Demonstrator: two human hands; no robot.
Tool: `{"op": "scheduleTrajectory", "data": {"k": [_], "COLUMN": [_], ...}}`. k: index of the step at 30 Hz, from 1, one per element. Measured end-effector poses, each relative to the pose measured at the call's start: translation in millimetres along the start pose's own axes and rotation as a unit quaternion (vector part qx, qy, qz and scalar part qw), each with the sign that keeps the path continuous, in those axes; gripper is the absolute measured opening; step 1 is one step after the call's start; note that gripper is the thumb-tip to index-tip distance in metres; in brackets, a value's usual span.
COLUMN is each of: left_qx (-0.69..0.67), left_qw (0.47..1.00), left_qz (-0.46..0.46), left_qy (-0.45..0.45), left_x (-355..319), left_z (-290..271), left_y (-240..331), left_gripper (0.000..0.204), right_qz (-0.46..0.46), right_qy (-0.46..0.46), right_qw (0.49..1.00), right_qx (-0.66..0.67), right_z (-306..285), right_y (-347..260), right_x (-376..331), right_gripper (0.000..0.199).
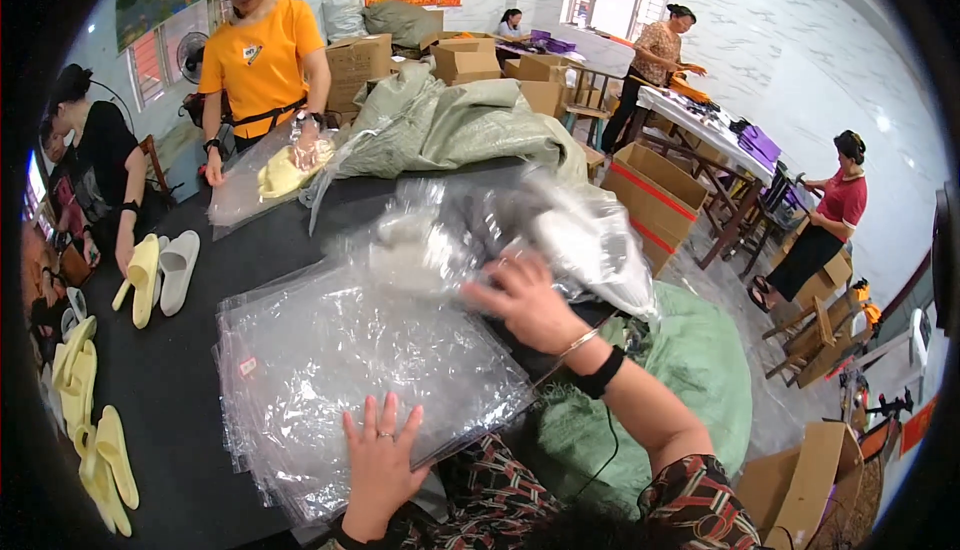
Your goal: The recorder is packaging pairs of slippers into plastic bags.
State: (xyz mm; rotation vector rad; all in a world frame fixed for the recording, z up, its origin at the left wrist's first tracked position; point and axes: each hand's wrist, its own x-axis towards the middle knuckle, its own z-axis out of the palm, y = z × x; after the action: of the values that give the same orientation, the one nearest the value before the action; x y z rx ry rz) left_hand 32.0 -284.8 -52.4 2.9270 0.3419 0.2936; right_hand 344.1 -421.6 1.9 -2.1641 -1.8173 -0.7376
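My left hand point(385, 460) lies with its fingers spread on a stack of clear plastic bags point(330, 350) near the table's front edge. My right hand point(530, 300) is over the right end of the table, partly smeared by motion, its thumb and fingers apart. Just beyond its fingertips is a blurred clear bag with whitish contents point(420, 240). To the right of that, a bag holding something white point(590, 240), perhaps slippers, lies at the table's right edge. Whether my right fingers touch either bag is unclear.
Yellow slippers point(110, 455) and a pale grey slipper point(178, 272) line the black table's point(190, 400) left side. Across it, a person in orange point(255, 65) handles a bagged yellow slipper point(290, 170). Green sacks point(700, 380) and a carton point(650, 200) stand at right.
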Motion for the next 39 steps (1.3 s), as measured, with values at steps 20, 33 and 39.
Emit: {"op": "scheduleTrajectory", "data": {"k": [20,33,39], "left_qx": [-0.053,-0.006,0.043], "left_qw": [0.998,0.999,0.997], "left_qz": [-0.022,-0.031,-0.064], "left_qy": [-0.015,-0.020,-0.012], "left_x": [-3,-22,-22], "left_z": [-8,-41,-25], "left_y": [0,7,-3], "left_gripper": [0.094,0.096,0.098], "right_qz": [0.291,0.369,0.253], "right_qy": [-0.148,0.178,0.261], "right_qw": [0.941,0.910,0.930], "right_qx": [-0.092,0.066,-0.058], "right_z": [-83,-86,-134], "right_y": [9,80,26], "right_x": [-64,-61,-2], "right_gripper": [0.088,0.056,0.061]}}
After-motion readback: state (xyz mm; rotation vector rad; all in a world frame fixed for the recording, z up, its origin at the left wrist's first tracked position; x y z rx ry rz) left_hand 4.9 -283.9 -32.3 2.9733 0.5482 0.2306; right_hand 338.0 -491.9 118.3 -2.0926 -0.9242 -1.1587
